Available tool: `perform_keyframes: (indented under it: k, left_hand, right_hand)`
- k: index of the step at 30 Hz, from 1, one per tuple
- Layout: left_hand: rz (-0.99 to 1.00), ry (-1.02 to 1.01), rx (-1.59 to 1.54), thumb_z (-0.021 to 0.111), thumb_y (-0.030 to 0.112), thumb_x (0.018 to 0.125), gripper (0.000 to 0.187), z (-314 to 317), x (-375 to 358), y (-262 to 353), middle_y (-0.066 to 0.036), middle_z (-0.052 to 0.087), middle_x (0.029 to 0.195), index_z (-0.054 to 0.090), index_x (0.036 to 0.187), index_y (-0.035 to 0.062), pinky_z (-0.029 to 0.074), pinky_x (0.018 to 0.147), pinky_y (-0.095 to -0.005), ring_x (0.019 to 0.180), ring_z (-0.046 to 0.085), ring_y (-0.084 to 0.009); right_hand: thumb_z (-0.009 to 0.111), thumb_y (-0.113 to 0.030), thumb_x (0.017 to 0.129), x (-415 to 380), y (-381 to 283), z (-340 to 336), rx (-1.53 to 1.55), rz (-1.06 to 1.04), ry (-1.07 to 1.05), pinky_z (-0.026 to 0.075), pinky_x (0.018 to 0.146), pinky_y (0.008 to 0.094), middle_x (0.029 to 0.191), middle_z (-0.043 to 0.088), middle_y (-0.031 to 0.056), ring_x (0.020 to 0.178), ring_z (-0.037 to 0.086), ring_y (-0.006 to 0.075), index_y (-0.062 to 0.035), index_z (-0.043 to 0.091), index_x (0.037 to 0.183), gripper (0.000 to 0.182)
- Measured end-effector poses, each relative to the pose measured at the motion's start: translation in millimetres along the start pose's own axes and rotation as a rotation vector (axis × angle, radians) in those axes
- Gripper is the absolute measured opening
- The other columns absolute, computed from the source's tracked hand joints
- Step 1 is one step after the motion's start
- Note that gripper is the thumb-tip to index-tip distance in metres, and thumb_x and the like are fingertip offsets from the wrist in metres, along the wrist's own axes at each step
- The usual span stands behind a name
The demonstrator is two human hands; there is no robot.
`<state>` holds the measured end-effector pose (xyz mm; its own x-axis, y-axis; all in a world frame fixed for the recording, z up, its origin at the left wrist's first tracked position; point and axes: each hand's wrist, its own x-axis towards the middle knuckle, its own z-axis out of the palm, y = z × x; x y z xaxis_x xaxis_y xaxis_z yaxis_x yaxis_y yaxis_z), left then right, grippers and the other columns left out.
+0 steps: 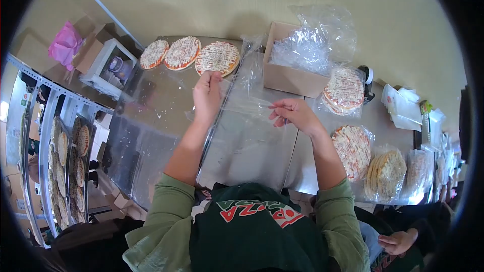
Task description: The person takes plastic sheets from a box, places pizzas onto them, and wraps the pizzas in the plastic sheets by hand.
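A clear plastic bag [247, 105] stretches between my two hands above the metal table. My left hand [208, 95] is closed on one end of it, just in front of the nearest of three topped pizzas [218, 56]. With fingers pinched together, my right hand [296, 113] grips the other end, below the cardboard box [290, 79]. The bag is thin and see-through, so its exact edges are hard to make out. Two more pizzas [182, 53] lie in a row to the left, uncovered, with shredded white topping over red sauce.
Loose clear bags [312, 43] fill the box. Bagged pizzas [345, 89] and a stack of bagged crusts [387, 174] sit on the right. A metal rack [58, 93] with several pizzas stands at left. Another person's hand [399, 242] shows at lower right.
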<state>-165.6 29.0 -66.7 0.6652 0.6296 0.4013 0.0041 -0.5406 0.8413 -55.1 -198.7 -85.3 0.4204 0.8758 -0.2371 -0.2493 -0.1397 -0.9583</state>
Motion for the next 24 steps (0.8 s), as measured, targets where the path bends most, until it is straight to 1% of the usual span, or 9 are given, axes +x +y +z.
perform_keyframes:
  k: [2, 6, 9, 11, 12, 15, 19, 23, 24]
  left_hand:
    - [-0.125, -0.045, -0.017, 0.049, 0.019, 0.091, 0.022, -15, 4, 10, 0.0, 0.047, 0.052, 0.055, 0.081, 0.0013, 0.036, 0.043, -0.0248, 0.045, 0.044, -0.0065]
    - [-0.145, -0.101, -0.115, 0.048, 0.022, 0.092, 0.025, -23, 8, 8, -0.002, 0.048, 0.053, 0.055, 0.08, 0.0006, 0.035, 0.042, -0.0238, 0.044, 0.044, -0.0066]
    - [-0.133, -0.299, -0.127, 0.047, 0.022, 0.092, 0.025, -31, 14, -4, -0.008, 0.055, 0.07, 0.054, 0.087, -0.0008, 0.04, 0.054, -0.0274, 0.061, 0.053, -0.0119]
    - [0.157, -0.04, -0.038, 0.051, 0.024, 0.09, 0.025, -35, 27, -28, -0.011, 0.053, 0.083, 0.051, 0.094, -0.0013, 0.041, 0.064, -0.0306, 0.075, 0.052, -0.0169]
    - [0.302, 0.091, 0.007, 0.053, 0.024, 0.088, 0.028, -38, 32, -37, -0.012, 0.052, 0.089, 0.049, 0.097, -0.0016, 0.041, 0.069, -0.0321, 0.082, 0.052, -0.0195]
    - [0.223, 0.095, 0.194, 0.062, 0.027, 0.082, 0.04, -71, -2, 1, -0.014, 0.046, 0.095, 0.044, 0.102, -0.0019, 0.038, 0.077, -0.0347, 0.09, 0.047, -0.0247]
    - [0.014, -0.286, 0.179, 0.066, 0.028, 0.079, 0.042, -36, -55, 20, -0.011, 0.049, 0.086, 0.045, 0.098, -0.0023, 0.043, 0.071, -0.0334, 0.079, 0.05, -0.0203]
    - [-0.511, -0.41, -0.463, 0.06, 0.023, 0.083, 0.025, -14, -54, 3, -0.007, 0.056, 0.076, 0.05, 0.091, 0.0008, 0.047, 0.062, -0.03, 0.068, 0.055, -0.0165]
    - [-0.618, -0.417, -0.633, 0.058, 0.022, 0.085, 0.022, -15, -55, 2, -0.006, 0.057, 0.074, 0.051, 0.089, 0.002, 0.048, 0.061, -0.0293, 0.065, 0.056, -0.0158]
  right_hand:
    - [0.055, -0.013, 0.086, 3, 9, 3, -0.013, 0.044, -0.039, 0.051, 0.071, 0.0255, 0.089, 0.063, 0.0092, 0.075, 0.062, 0.015, 0.0013, 0.05, 0.116, 0.033]
    - [0.059, -0.013, 0.084, 24, 5, 31, -0.046, -0.137, 0.046, 0.051, 0.068, 0.0267, 0.09, 0.063, 0.0101, 0.075, 0.062, 0.0156, 0.0014, 0.054, 0.11, 0.03]
    - [0.06, -0.013, 0.083, 41, 0, 57, 0.063, -0.036, 0.037, 0.051, 0.067, 0.0273, 0.091, 0.063, 0.0104, 0.075, 0.062, 0.0158, 0.0004, 0.057, 0.103, 0.024]
    - [0.059, -0.012, 0.083, 48, 3, 68, 0.132, 0.052, -0.009, 0.051, 0.066, 0.0277, 0.091, 0.063, 0.0103, 0.075, 0.062, 0.0159, -0.0003, 0.057, 0.1, 0.02]
    - [0.059, -0.011, 0.083, 49, 4, 71, 0.167, 0.008, 0.112, 0.051, 0.066, 0.0276, 0.09, 0.063, 0.0104, 0.075, 0.062, 0.016, -0.0004, 0.057, 0.099, 0.019]
    - [0.057, -0.008, 0.084, 43, 6, 76, 0.234, -0.133, 0.427, 0.051, 0.065, 0.0273, 0.089, 0.063, 0.0104, 0.076, 0.063, 0.0161, -0.0003, 0.057, 0.097, 0.015]
    - [0.054, -0.004, 0.085, 39, -4, 108, 0.21, -0.306, 0.532, 0.05, 0.065, 0.0264, 0.088, 0.062, 0.0098, 0.079, 0.063, 0.0169, 0.0016, 0.056, 0.097, 0.014]
    - [0.052, -0.001, 0.083, 23, 10, 114, 0.091, -0.375, 0.593, 0.048, 0.064, 0.0247, 0.087, 0.062, 0.0079, 0.076, 0.061, 0.0144, 0.0015, 0.058, 0.094, 0.013]
    - [0.052, -0.001, 0.082, 15, 20, 105, -0.087, -0.404, 0.67, 0.048, 0.064, 0.0245, 0.085, 0.062, 0.0071, 0.074, 0.06, 0.0137, 0.0011, 0.059, 0.091, 0.011]
